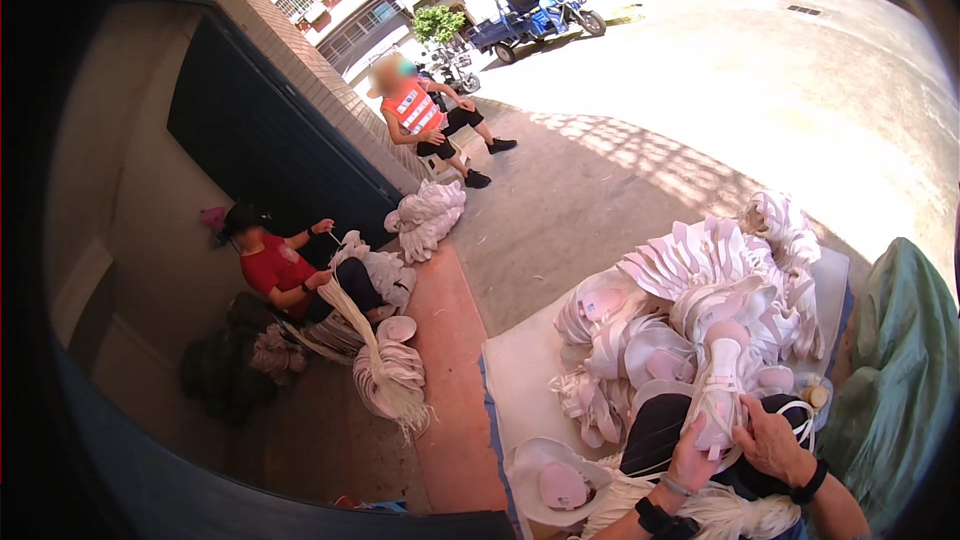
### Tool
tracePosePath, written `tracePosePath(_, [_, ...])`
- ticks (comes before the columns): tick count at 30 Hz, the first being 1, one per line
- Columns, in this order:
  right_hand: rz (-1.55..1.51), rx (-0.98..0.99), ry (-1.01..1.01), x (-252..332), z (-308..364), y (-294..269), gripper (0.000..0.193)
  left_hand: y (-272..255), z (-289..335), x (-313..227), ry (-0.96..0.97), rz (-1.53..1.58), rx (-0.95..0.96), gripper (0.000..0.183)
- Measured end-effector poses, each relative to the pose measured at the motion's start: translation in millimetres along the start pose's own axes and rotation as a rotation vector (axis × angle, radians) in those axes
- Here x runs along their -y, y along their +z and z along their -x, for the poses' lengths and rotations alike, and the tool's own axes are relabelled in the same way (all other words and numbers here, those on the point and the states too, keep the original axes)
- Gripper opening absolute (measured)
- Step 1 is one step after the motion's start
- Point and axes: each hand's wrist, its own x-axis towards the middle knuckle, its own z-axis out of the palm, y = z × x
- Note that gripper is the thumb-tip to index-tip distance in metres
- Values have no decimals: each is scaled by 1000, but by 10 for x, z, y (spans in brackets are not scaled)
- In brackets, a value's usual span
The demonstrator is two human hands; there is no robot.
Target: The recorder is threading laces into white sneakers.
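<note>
A pale pink and white shoe upper (724,372) lies over my lap, its toe pointing away from me and white laces across its front. My left hand (690,464) is closed on the left side of its heel end. Against the right side, my right hand (776,448) has its fingers bent round the edge, near a loose white lace loop (803,422). Just beyond are heaped more pale shoe uppers (690,260), stacked in rows. A bundle of cream laces (745,514) rests under my forearms, beside a single upper (560,485) on the left.
A white sheet (525,380) lies under the heap, with a green sack (890,370) to the right. At left, a person in red (272,265) handles long laces beside other uppers (385,377). Another person (415,110) sits farther off, near a blue three-wheeled truck (530,15).
</note>
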Motion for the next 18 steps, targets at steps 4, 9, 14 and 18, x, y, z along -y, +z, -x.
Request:
tracePosePath(4, [58,-40,-73,-58,2,-19,41,-135,-28,-16,-75,-29,97,49])
tracePosePath(9, [10,43,-125,-212,-49,-62,43,-141,-37,8,-95,-23,102,49])
tracePosePath(14, [-26,30,-58,-28,40,-108,44,-204,-17,30,-85,-14,145,51])
tracePosePath(18, [-9,38,-3,4,69,-89,47,-232,36,102,-35,-86,139,50])
